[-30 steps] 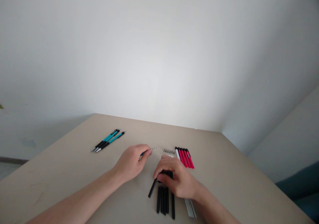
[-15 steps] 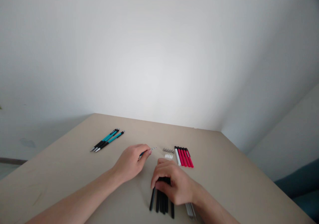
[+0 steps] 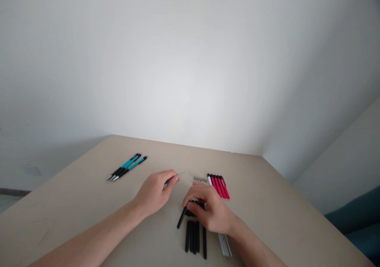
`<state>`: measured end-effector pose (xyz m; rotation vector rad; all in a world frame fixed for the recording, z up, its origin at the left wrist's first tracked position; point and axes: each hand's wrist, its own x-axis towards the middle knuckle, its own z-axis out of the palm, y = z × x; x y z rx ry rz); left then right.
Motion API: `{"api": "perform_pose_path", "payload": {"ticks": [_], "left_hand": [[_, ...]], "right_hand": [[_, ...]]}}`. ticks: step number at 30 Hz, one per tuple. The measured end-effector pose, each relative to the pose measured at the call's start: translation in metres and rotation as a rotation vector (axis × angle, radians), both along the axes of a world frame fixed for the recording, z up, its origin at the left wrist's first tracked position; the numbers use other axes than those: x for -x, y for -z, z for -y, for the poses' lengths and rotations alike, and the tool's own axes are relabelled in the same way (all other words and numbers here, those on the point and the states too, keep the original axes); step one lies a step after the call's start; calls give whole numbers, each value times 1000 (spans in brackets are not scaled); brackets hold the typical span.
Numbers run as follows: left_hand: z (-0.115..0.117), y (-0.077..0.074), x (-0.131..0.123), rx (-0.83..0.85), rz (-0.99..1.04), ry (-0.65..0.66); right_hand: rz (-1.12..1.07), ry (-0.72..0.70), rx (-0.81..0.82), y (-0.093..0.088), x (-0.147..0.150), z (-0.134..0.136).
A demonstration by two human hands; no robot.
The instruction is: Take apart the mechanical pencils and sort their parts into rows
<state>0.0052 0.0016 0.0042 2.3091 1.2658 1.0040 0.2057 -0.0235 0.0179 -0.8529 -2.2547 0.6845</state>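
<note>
My left hand (image 3: 154, 192) is closed around a teal pen barrel (image 3: 167, 181), and a thin refill tip (image 3: 181, 173) pokes out past the fingertips to the right. Between thumb and fingers of my right hand (image 3: 212, 211) is a black pen grip (image 3: 181, 218), tilted and lifted off the table. Below that hand lies a row of several more black pen grips (image 3: 194, 235). Silvery refills (image 3: 225, 246) lie beside my right wrist, partly under the forearm. Small springs (image 3: 200, 178) rest just beyond the right hand's knuckles.
Several red pen barrels (image 3: 220, 186) and one white barrel (image 3: 209, 179) lie side by side right of the springs. Three teal and black pens (image 3: 128, 167) lie at the far left of the table (image 3: 89, 188). A white wall (image 3: 184, 81) stands behind the table.
My right hand has risen away from the row with one black grip in its fingers. It now covers the small white parts seen before. My left hand has barely moved.
</note>
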Motion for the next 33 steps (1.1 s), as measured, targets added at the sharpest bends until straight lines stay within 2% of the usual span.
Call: {"api": "perform_pose_path", "payload": {"ticks": [3,10,14,17,22,27,30,33], "left_hand": [[0,-1,1,1,8,-52],[0,-3,0,26,17,-41],[1,-3,1,90,101,-68],[2,-3,0,152,183,15],[7,-8,-6,301,243,187],[10,-11,-8,487,291,214],[9,-11,-7,460,333,229],[8,-9,-5,412,361,245]], "right_hand": [[-31,65,-13,-2,-2,-1],[-16,-10,-90,-4,3,4],[-101,230,-187,-1,1,0],[-144,336,-244,0,-2,-3],[-137,196,-292,-5,2,-1],[-130,102,-269,-6,4,2],[-128,120,-198,-2,0,3],[-139,215,-111,5,-2,4]]}}
